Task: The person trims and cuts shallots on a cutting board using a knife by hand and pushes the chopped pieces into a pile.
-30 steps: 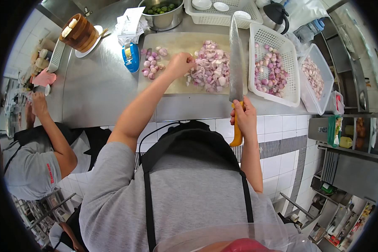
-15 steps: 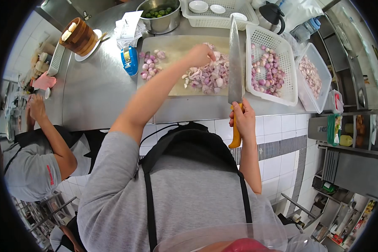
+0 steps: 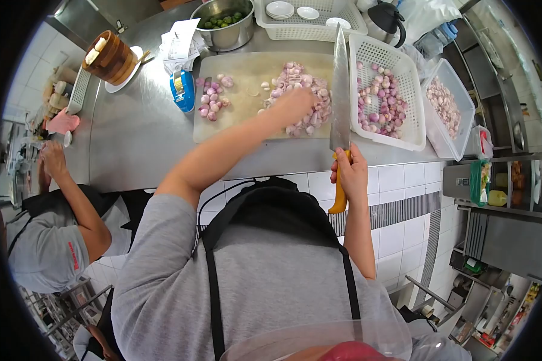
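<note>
The left hand (image 3: 299,107) is reaching over the cut shallots (image 3: 295,72) on the right part of the board (image 3: 241,66), its fingers pointing down among the pieces; they are blurring, so I cannot tell whether they are pinching together or spreading apart. The right hand (image 3: 350,171) is holding the knife (image 3: 340,84) by its handle, the fingers clamping around it and the thumb lying along it. The blade is pointing away from the body, running beside the pile near the board's right edge. Whole shallots (image 3: 211,102) are sitting in a small group at the board's left end, and more are lying in the basket (image 3: 412,72) to the right, with a tub (image 3: 467,102) of pale pieces standing just beyond it.

For handling the pile well, the left hand is best feeling through it lightly, fingertips curling in and keeping on their own side of the blade (loose, slippery pieces are easily rolling underfinger). The right hand is doing best by keeping the knife quiet while the other is sorting, since a wandering edge so near the fingers is inviting a nick
</note>
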`<state>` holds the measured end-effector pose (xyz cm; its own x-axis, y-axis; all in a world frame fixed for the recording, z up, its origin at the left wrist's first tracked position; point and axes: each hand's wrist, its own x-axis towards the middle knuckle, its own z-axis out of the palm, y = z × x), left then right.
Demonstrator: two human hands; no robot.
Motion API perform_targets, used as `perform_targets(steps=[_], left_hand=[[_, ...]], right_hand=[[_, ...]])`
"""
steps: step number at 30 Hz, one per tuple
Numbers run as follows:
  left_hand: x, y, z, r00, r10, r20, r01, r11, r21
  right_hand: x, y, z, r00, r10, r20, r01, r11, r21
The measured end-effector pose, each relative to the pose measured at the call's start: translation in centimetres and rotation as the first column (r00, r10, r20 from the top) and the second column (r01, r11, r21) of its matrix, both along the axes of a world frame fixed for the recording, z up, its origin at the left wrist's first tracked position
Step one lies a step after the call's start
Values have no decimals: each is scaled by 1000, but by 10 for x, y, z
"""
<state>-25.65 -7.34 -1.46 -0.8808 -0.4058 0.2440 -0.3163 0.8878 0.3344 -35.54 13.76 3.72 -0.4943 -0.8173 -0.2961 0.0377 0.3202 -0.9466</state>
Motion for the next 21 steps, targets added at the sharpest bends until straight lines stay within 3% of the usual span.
perform_targets(steps=[5,8,10,11,13,14,16,20,21], left_hand=[[-3,-47,21,966,208,-155,-191,974,120],[0,-61,42,956,288,-61,-267,937,226],[8,-66,60,969,105,222,-162,953,254],[11,-71,59,969,105,223,-162,954,254],[16,-86,55,995,84,49,-96,904,417],[22,-94,54,995,84,48,-96,905,414],[36,-106,53,962,215,165,-271,726,632],[64,-108,11,956,205,208,-279,856,436],[69,-102,-1,984,139,114,-161,964,213]], right_hand=[[-2,2,-5,1000,21,5,-21,1000,-16],[-2,3,-5,1000,0,0,0,1000,-6],[-2,4,-4,1000,7,9,-7,1000,-12],[-2,5,-4,1000,6,9,-6,1000,-12],[-3,6,-4,1000,0,-7,0,1000,-6],[-3,6,-4,1000,0,-7,0,1000,-9],[-2,7,-3,1000,3,4,-2,1000,-29],[-1,6,-3,1000,-7,7,7,1000,-14],[1,6,-2,1000,-3,-1,3,1000,-18]])
